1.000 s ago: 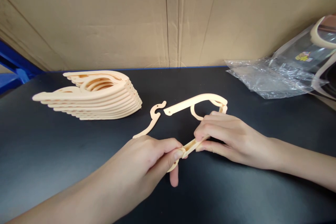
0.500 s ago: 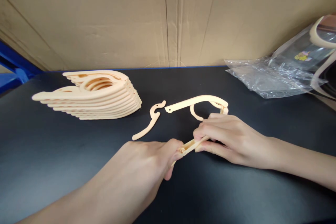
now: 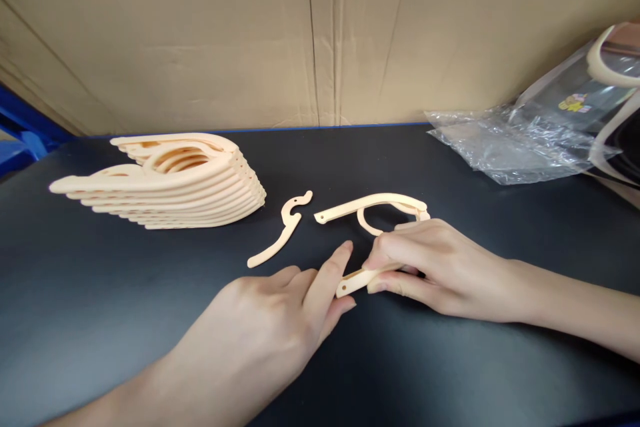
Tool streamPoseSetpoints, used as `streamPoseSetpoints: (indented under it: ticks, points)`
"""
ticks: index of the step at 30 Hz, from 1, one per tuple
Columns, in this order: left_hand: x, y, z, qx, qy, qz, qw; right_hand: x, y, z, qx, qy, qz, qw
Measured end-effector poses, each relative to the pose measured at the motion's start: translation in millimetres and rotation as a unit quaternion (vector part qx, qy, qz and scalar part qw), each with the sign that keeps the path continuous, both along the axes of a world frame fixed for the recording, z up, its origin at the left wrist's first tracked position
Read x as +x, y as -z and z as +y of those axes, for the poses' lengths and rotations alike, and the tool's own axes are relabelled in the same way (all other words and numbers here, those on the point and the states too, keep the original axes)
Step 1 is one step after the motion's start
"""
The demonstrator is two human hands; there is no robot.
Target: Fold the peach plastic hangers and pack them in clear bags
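Note:
My right hand [image 3: 440,263] pinches one arm of a cream plastic folding hanger [image 3: 370,203] between thumb and fingers. The hanger's other arm stretches out behind the fingers, and a curved loop shows beneath it. Close to the end of the pinched arm, which has a small hole, is my left hand [image 3: 285,310]. Its index finger is stretched out and its thumb is apart, on either side of that end; whether they touch it I cannot tell. A loose cream hook piece [image 3: 283,233] lies flat on the black table, beyond the left hand.
A stack of cream hangers [image 3: 200,193] stands at the back left of the table [image 3: 125,320]. A clear plastic bag [image 3: 525,147] lies at the back right, beside more cream curved parts [image 3: 603,67]. Cardboard [image 3: 225,33] stands behind the table; a blue frame [image 3: 30,140] is at far left.
My left thumb and index finger have come apart and let go of the arm's end, which now shows. The hanger's far arm has tipped slightly lower. My right hand keeps its grip.

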State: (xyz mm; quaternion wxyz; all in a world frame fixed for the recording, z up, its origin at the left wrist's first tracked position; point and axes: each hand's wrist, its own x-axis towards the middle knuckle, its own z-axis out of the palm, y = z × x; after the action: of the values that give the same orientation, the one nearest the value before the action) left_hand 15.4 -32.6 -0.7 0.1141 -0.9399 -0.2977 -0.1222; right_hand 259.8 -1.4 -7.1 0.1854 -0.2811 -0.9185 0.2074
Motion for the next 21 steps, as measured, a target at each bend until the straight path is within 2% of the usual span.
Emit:
streamPoseSetpoints:
  ticks: [6,12,21]
  points:
    - [1.0,-3.9,3.4,-0.043,0.035,-0.044,0.998,-0.2,0.1,-0.2,-0.006,-0.001,0.003,1.0]
    - [3.1,-2.5,5.0,-0.059,0.039,-0.064,0.995,-0.8,-1.0,0.1,0.001,-0.001,0.017,1.0]
    - [4.3,-6.4,5.7,-0.165,0.029,-0.066,0.984,-1.4,-0.2,-1.9,0.018,0.004,0.041,0.999]
